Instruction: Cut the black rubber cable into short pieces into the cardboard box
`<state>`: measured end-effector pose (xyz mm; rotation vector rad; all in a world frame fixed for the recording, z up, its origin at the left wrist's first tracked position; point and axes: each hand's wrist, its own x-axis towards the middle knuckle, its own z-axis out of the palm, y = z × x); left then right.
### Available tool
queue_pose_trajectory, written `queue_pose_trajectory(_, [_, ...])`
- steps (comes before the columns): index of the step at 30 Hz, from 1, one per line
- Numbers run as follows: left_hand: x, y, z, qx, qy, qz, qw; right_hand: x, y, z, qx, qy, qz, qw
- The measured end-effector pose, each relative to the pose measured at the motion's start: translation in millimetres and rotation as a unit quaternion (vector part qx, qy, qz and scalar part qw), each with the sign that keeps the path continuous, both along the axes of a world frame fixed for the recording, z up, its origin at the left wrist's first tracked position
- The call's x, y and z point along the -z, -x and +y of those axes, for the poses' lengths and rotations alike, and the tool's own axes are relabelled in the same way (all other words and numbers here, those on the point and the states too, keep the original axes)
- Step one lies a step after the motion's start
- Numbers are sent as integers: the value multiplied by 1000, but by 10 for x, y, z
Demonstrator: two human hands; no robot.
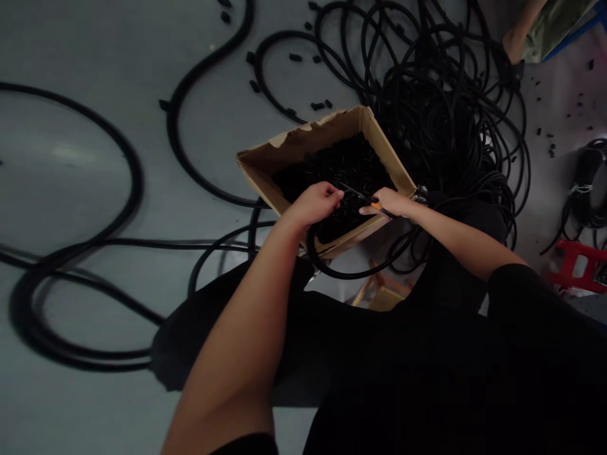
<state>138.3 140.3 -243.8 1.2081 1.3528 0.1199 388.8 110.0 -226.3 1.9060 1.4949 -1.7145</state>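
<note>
My right hand (386, 203) is closed around a pair of scissors (353, 191) with an orange and black handle. The blades point left, towards my left hand (318, 203), whose fingers are pinched together close to their tips. What the left fingers hold, if anything, is too dark to make out. Both hands are over an open cardboard box (258, 175) with a torn rim. Inside it lies a heap of small black pieces (332, 164). A black hose (351, 275) curves below my left hand, over the box's near side.
A big tangle of black hose (436, 107) lies beyond the box, with long loops (137, 170) across the grey floor. Small black pieces (295, 57) are scattered about. At right are a red plastic stool (576, 253), a tied coil (592, 189) and another person's arm (521, 31).
</note>
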Motion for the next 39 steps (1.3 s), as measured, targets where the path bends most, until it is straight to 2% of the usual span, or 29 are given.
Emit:
queue_pose_trajectory(5, [75,5,-7,-56,-18,8,998,35,34,-62,97,50,66,992])
queue_pose_trajectory(9, [107,-19,-31,-67,-28,-39,997,113,57,-114,135,63,114,982])
queue_pose_trajectory(13, [72,-87,-62,-81,-1,-77,994,163,59,-133,136,43,157,977])
queue_pose_trajectory(18, [26,-148,-79,-85,8,-65,994,117,68,-112,119,42,149,981])
queue_pose_trajectory(24, [66,-96,-49,-93,-37,-33,994,81,84,-61,182,22,153,971])
queue_pose_trajectory(33, [126,-109,-79,-8,-130,18,991,47,74,-57,160,65,187,967])
queue_pose_trajectory(39, [169,-64,-58,-17,-128,46,991,80,98,-61,186,59,196,961])
